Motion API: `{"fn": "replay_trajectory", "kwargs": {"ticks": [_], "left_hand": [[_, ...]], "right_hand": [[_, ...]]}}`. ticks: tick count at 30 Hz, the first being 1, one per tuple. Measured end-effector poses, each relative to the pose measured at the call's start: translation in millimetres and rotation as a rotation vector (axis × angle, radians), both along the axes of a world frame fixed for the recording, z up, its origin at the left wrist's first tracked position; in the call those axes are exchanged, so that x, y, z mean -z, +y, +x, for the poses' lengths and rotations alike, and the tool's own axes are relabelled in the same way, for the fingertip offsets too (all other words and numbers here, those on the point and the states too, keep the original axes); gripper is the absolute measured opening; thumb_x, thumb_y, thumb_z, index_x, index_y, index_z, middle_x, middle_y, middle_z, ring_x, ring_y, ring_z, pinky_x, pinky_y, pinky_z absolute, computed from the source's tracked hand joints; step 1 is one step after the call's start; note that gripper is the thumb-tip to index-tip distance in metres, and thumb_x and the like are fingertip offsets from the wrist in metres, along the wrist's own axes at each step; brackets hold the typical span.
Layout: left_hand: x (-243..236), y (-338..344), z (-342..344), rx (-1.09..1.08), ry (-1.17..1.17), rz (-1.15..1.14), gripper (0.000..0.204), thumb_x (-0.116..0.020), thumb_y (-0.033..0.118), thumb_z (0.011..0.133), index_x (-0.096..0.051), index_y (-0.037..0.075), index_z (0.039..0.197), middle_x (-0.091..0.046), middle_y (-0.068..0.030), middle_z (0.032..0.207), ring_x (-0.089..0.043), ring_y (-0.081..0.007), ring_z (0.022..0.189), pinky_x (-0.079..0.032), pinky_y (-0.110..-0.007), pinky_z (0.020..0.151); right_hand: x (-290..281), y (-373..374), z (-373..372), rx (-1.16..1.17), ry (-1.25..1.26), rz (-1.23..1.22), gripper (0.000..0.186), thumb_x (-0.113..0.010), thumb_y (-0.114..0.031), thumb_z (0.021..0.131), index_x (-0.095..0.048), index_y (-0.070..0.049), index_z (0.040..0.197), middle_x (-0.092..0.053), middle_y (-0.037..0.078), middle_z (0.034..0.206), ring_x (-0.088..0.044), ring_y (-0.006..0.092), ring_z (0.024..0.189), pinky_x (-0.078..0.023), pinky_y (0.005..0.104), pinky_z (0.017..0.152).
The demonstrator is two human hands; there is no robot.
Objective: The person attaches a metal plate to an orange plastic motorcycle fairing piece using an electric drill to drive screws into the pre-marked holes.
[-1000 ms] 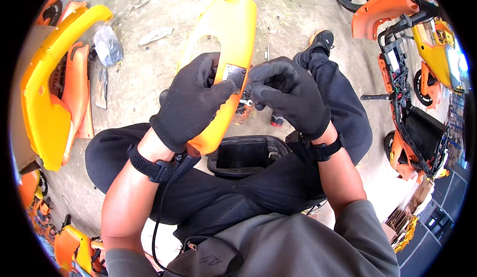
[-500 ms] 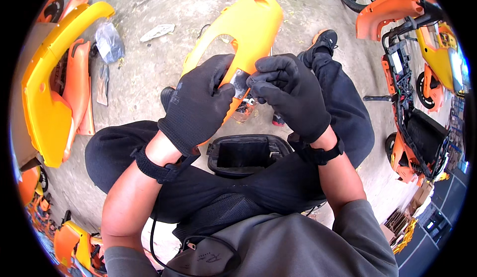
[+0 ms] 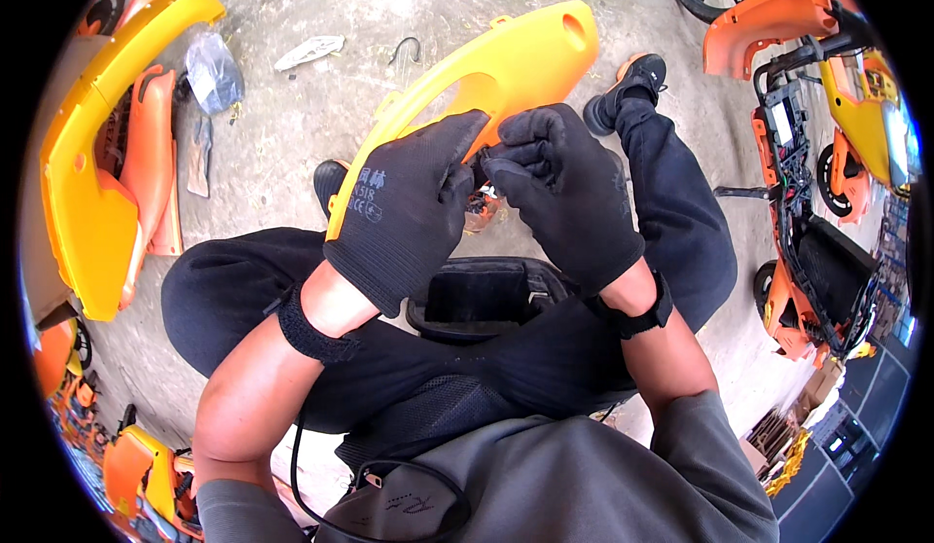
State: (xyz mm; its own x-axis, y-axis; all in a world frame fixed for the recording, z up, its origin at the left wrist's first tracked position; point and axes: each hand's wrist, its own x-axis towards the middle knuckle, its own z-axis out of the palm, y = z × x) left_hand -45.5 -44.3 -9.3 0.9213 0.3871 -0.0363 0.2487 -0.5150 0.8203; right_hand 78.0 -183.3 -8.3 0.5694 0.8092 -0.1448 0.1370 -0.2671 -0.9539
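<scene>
A yellow plastic scooter body panel point(image 3: 533, 52) is held up in front of me, tilted, with a large curved cutout along its side. My left hand point(image 3: 404, 207), in a black glove, grips its lower part. Close beside it, my right hand point(image 3: 574, 188), gloved too, has thumb and fingers pinched together at the panel's inner edge. Whatever sits in that pinch is hidden by the fingertips. Below and between both hands shows part of a clear container with small metal and red pieces point(image 3: 481, 210). A black plastic box point(image 3: 438, 331) stands between my legs.
At the left lean more yellow panels point(image 3: 73, 193) and orange panels point(image 3: 151, 168). A plastic bag point(image 3: 214, 78), a white scrap point(image 3: 309, 52) and a black hook-shaped piece point(image 3: 406, 49) lie on the concrete floor. Partly stripped scooters point(image 3: 817, 251) line the right side.
The panel has turned clockwise, its top swinging right, and its cutout side now faces my left hand differently. Both hands stay close together; the black hook-shaped piece on the floor is now fully visible.
</scene>
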Motion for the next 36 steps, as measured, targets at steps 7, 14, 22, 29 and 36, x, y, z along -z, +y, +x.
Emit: {"fn": "replay_trajectory", "kwargs": {"ticks": [7, 14, 22, 29, 36], "left_hand": [[4.5, -5.7, 0.9, -0.015, -0.145, 0.045, 0.036, -0.061, 0.000, 0.085, -0.064, 0.000, 0.121, -0.069, -0.0239, 0.098, -0.067, -0.0403, 0.089, -0.053, -0.044, 0.083], [-1.3, -4.8, 1.0, 0.033, -0.061, 0.013, 0.049, -0.067, -0.003, 0.082, -0.061, 0.000, 0.130, -0.067, -0.0239, 0.118, -0.069, -0.0365, 0.097, -0.053, -0.039, 0.089], [-2.4, -4.1, 1.1, 0.021, -0.080, 0.058, 0.047, -0.068, -0.002, 0.083, -0.061, -0.001, 0.130, -0.068, -0.0237, 0.117, -0.070, -0.0352, 0.095, -0.054, -0.038, 0.087], [-1.9, -2.7, 2.5, -0.006, -0.078, 0.044, 0.040, -0.067, 0.003, 0.086, -0.064, -0.002, 0.125, -0.070, -0.0236, 0.112, -0.070, -0.0355, 0.093, -0.054, -0.038, 0.086], [-6.1, 2.0, 2.5, -0.064, 0.004, -0.118, 0.029, -0.068, 0.008, 0.088, -0.067, -0.005, 0.113, -0.071, -0.0161, 0.097, -0.067, -0.0215, 0.082, -0.053, -0.032, 0.078]], "right_hand": [[-4.3, 0.6, -1.3, -0.020, -0.152, -0.130, 0.025, -0.070, 0.001, 0.088, -0.056, 0.003, 0.109, -0.071, 0.011, 0.092, -0.071, 0.0137, 0.085, -0.057, 0.0254, 0.075], [-8.5, -0.3, -2.3, -0.017, -0.218, -0.153, 0.028, -0.072, -0.004, 0.087, -0.053, -0.002, 0.106, -0.070, 0.016, 0.086, -0.073, 0.0262, 0.081, -0.056, 0.0347, 0.069], [-3.7, -1.6, -1.3, 0.058, -0.103, -0.135, 0.029, -0.076, -0.008, 0.086, -0.055, 0.000, 0.103, -0.069, 0.012, 0.083, -0.070, 0.0193, 0.077, -0.055, 0.0301, 0.069], [0.1, -1.0, -1.3, 0.141, 0.193, -0.139, 0.021, -0.076, -0.009, 0.087, -0.058, -0.002, 0.095, -0.065, 0.005, 0.079, -0.063, 0.0100, 0.072, -0.051, 0.0248, 0.066], [4.5, -0.3, -5.3, 0.122, 0.234, -0.090, 0.019, -0.073, -0.008, 0.089, -0.059, 0.000, 0.099, -0.066, 0.005, 0.079, -0.060, 0.0062, 0.065, -0.048, 0.0215, 0.057]]}}
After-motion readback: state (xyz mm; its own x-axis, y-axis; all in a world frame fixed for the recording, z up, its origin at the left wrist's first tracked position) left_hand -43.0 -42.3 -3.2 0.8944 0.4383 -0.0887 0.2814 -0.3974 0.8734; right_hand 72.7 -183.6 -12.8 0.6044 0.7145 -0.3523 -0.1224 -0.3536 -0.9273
